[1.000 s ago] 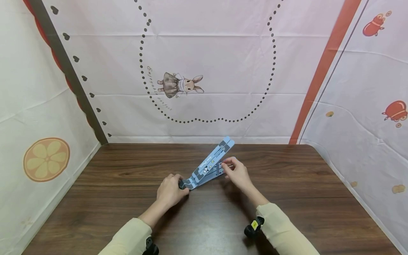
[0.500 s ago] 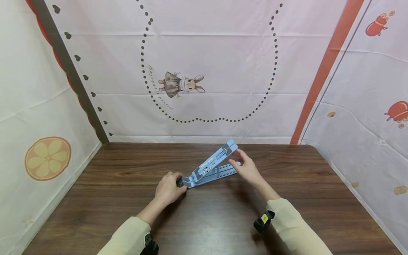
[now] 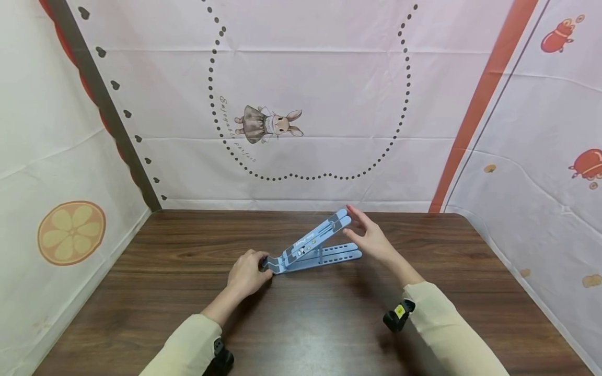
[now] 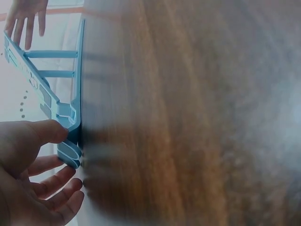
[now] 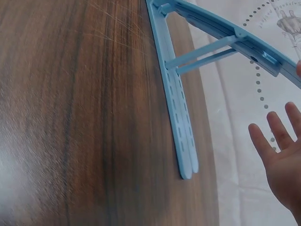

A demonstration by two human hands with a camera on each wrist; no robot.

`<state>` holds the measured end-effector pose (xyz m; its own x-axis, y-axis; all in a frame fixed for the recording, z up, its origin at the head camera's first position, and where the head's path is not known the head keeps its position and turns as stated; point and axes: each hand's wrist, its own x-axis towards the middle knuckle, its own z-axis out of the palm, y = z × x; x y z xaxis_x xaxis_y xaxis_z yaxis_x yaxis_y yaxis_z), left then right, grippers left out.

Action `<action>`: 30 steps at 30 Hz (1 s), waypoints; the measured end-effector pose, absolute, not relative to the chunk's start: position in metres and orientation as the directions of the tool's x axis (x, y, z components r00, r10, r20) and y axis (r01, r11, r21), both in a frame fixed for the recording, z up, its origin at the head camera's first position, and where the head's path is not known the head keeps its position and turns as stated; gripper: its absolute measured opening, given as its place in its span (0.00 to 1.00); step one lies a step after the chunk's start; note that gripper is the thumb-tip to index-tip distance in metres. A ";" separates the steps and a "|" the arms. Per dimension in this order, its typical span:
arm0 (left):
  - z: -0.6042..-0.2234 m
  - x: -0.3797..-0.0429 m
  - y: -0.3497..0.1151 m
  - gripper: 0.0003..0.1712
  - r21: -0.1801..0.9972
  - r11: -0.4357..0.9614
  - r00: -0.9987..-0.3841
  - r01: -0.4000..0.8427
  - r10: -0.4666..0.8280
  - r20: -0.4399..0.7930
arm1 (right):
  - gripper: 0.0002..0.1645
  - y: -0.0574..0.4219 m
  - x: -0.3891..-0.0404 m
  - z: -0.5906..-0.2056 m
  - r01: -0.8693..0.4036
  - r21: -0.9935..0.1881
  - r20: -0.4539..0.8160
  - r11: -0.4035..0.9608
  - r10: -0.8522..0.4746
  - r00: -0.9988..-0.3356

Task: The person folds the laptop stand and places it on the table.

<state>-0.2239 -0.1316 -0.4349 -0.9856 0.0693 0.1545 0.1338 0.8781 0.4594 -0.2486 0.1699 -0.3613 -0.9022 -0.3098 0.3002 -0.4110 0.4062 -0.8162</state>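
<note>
A light blue folding laptop stand [image 3: 314, 242] stands on the brown table in the head view, its two arms spread in a V. My left hand [image 3: 246, 271] grips the hinged front end, where the hooked tips [image 4: 69, 153] lie between thumb and fingers. At the raised end of the upper arm is my right hand [image 3: 371, 237], with fingers straight and a fingertip right at that end. The right wrist view shows its fingers spread [image 5: 280, 129]. Two cross struts [image 5: 202, 52] prop the upper arm above the slotted base [image 5: 181, 127], which lies along the tabletop.
The wood-grain table [image 3: 301, 324] reaches back to a white printed cloth [image 3: 329, 104] hung behind it, with more cloth on both sides. Each wrist wears a black camera, such as the one by the right sleeve [image 3: 397, 316].
My right hand has moved from the strut area out to the raised end of the upper arm. That arm has tilted lower, and the stand has turned slightly. My left hand keeps its grip.
</note>
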 end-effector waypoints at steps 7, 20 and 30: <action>-0.437 -0.232 -0.137 0.26 0.472 0.869 -0.987 0.147 0.095 0.133 | 0.35 0.172 -0.251 -0.357 -0.412 -0.823 0.290 0.390 -0.334 -0.897; -0.437 -0.241 -0.144 0.27 0.497 0.850 -0.983 0.176 0.123 0.138 | 0.30 0.171 -0.249 -0.359 -0.417 -0.827 0.317 0.378 -0.299 -0.900; -0.439 -0.246 -0.145 0.26 0.510 0.839 -0.977 0.190 0.113 0.179 | 0.28 0.178 -0.261 -0.381 -0.411 -0.841 0.320 0.350 -0.291 -0.902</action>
<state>-0.2461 -0.1451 -0.4392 -0.9773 0.1126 0.1795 0.1902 0.8391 0.5096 -0.2613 0.1782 -0.3807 -0.9018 -0.2907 0.3198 -0.4113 0.3503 -0.8415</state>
